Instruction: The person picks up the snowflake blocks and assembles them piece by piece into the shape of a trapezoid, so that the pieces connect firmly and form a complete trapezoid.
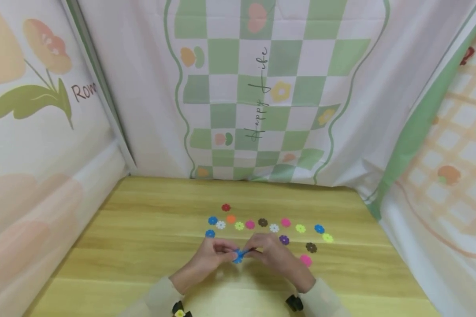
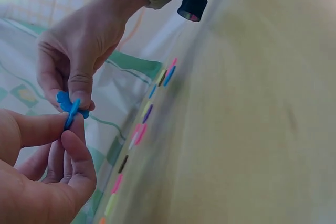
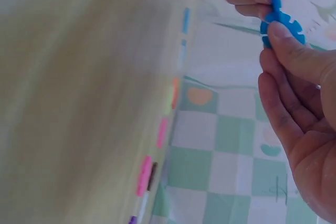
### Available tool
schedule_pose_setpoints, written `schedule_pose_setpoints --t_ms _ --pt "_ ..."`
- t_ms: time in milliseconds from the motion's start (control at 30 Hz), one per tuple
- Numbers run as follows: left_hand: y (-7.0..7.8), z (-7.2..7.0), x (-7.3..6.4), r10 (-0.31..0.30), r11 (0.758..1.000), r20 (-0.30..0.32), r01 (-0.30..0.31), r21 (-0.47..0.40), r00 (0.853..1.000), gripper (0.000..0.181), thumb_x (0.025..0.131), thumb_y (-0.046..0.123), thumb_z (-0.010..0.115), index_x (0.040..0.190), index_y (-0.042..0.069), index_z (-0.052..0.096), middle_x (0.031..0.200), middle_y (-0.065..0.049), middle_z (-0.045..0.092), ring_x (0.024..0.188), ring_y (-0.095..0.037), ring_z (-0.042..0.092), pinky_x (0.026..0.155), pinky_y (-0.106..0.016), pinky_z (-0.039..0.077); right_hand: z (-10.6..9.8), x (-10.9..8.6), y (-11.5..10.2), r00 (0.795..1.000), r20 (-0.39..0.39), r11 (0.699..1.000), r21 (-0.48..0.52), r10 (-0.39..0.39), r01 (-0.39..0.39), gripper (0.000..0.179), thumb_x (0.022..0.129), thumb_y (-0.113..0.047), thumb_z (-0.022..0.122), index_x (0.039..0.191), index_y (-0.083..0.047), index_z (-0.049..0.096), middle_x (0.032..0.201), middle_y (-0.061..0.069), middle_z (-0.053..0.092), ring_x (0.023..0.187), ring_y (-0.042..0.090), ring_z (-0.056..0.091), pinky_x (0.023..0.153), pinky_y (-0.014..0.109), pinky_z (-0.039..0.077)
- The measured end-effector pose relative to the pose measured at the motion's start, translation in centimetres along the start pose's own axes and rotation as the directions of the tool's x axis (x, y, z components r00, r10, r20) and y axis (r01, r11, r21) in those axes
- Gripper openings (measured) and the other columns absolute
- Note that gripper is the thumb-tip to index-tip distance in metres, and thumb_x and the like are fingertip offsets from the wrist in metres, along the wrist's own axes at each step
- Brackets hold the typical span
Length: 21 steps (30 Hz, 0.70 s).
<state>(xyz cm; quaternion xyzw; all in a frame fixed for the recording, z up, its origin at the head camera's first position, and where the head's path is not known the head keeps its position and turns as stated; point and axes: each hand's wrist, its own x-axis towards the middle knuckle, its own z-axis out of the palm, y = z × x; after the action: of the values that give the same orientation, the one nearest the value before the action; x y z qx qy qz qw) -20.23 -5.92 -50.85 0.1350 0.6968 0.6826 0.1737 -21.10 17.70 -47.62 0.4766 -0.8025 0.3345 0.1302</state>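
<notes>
Two blue notched flower-shaped discs meet at an angle between my hands, edge against edge. My left hand (image 1: 207, 259) pinches one blue disc (image 2: 72, 115) between thumb and fingertips; it appears edge-on in the left wrist view. Thumb and fingers of my right hand (image 1: 273, 254) grip the other blue disc (image 3: 294, 29), whose notched rim shows in the right wrist view. Both hands are raised over the wooden table (image 1: 143, 259), close together. How deep the discs' slots sit in each other I cannot tell, since fingertips cover part of the joint.
Beyond my hands, several loose flower discs lie in a rough row, among them a red disc (image 1: 225, 207), an orange disc (image 1: 231, 219) and a purple disc (image 1: 284, 240). A pink disc (image 1: 306, 260) lies near the right forearm. Printed curtains (image 1: 150, 110) enclose the table.
</notes>
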Motion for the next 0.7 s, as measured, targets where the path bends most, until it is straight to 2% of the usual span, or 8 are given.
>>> schedule_pose_setpoints --t_ms 100,200,300,400,467,533,600,700 --pt "-0.3 -0.4 -0.5 -0.023 1.0 0.001 0.023 -0.014 1.0 0.024 0.093 0.009 0.079 0.114 -0.002 0.075 0.101 -0.008 0.08 0.09 -0.013 0.073 0.087 -0.027 0.062 0.0 0.3 -0.2 0.996 0.086 0.999 -0.013 0.035 -0.034 0.022 0.08 0.005 0.085 0.098 -0.006 0.08 0.093 0.005 0.081 0.085 0.011 0.076 0.079 0.015 0.061" --pt "-0.4 -1.0 -0.9 -0.04 0.999 -0.01 0.04 -0.022 0.999 0.027 0.093 0.012 0.079 0.116 -0.002 0.074 0.102 -0.005 0.079 0.092 -0.013 0.073 0.089 -0.028 0.062 -0.3 0.9 -0.2 0.981 0.171 0.996 -0.016 0.094 -0.093 0.024 0.083 0.003 0.084 0.103 -0.007 0.08 0.097 0.004 0.08 0.089 0.011 0.076 0.082 0.019 0.062" --pt "-0.5 -2.0 -1.3 -0.064 0.997 -0.036 0.063 -0.049 0.997 0.03 0.094 0.012 0.078 0.119 -0.004 0.071 0.104 -0.003 0.077 0.094 -0.014 0.072 0.091 -0.029 0.062 -0.5 1.9 0.2 0.95 0.258 0.985 -0.064 0.174 -0.163 0.023 0.087 -0.002 0.083 0.108 -0.008 0.079 0.102 0.004 0.08 0.093 0.013 0.075 0.086 0.023 0.062" --pt "-0.7 -3.0 -1.8 -0.081 0.993 -0.073 0.075 -0.089 0.994 0.033 0.094 0.009 0.077 0.122 -0.007 0.069 0.103 -0.002 0.076 0.094 -0.013 0.071 0.09 -0.027 0.062 -0.4 3.2 0.9 0.906 0.331 0.964 -0.12 0.264 -0.238 0.024 0.091 -0.008 0.081 0.114 -0.008 0.078 0.109 0.005 0.079 0.099 0.015 0.074 0.09 0.027 0.062" --pt "-0.8 -3.6 -2.0 -0.076 0.993 -0.096 0.067 -0.097 0.992 0.035 0.094 0.007 0.076 0.123 -0.01 0.067 0.103 -0.002 0.076 0.094 -0.012 0.072 0.09 -0.026 0.062 -0.1 4.2 1.5 0.878 0.363 0.95 -0.13 0.312 -0.284 0.026 0.093 -0.012 0.08 0.118 -0.005 0.077 0.114 0.007 0.079 0.104 0.019 0.074 0.094 0.032 0.063" --pt "-0.9 -4.2 -2.2 -0.073 0.993 -0.116 0.061 -0.103 0.991 0.037 0.093 0.005 0.076 0.124 -0.012 0.066 0.102 -0.001 0.076 0.093 -0.012 0.072 0.089 -0.025 0.062 0.4 5.2 2.1 0.86 0.375 0.939 -0.122 0.344 -0.323 0.029 0.094 -0.013 0.079 0.121 -0.004 0.075 0.117 0.009 0.078 0.108 0.021 0.073 0.096 0.037 0.062" --pt "-1.0 -4.7 -2.4 -0.068 0.993 -0.134 0.055 -0.1 0.989 0.039 0.093 0.005 0.076 0.126 -0.013 0.065 0.103 -0.002 0.076 0.094 -0.012 0.072 0.089 -0.026 0.062 1.1 6.2 2.8 0.863 0.375 0.941 -0.123 0.339 -0.316 0.029 0.096 -0.013 0.078 0.122 -0.003 0.074 0.118 0.01 0.077 0.108 0.023 0.073 0.097 0.038 0.062" --pt "-1.0 -5.4 -2.8 -0.073 0.994 -0.167 0.059 -0.091 0.983 0.039 0.093 0.005 0.076 0.127 -0.012 0.065 0.104 -0.003 0.076 0.095 -0.013 0.071 0.09 -0.027 0.062 2.5 7.4 3.6 0.882 0.353 0.95 -0.119 0.311 -0.287 0.028 0.096 -0.012 0.078 0.122 -0.003 0.074 0.118 0.01 0.077 0.108 0.023 0.074 0.098 0.036 0.061"
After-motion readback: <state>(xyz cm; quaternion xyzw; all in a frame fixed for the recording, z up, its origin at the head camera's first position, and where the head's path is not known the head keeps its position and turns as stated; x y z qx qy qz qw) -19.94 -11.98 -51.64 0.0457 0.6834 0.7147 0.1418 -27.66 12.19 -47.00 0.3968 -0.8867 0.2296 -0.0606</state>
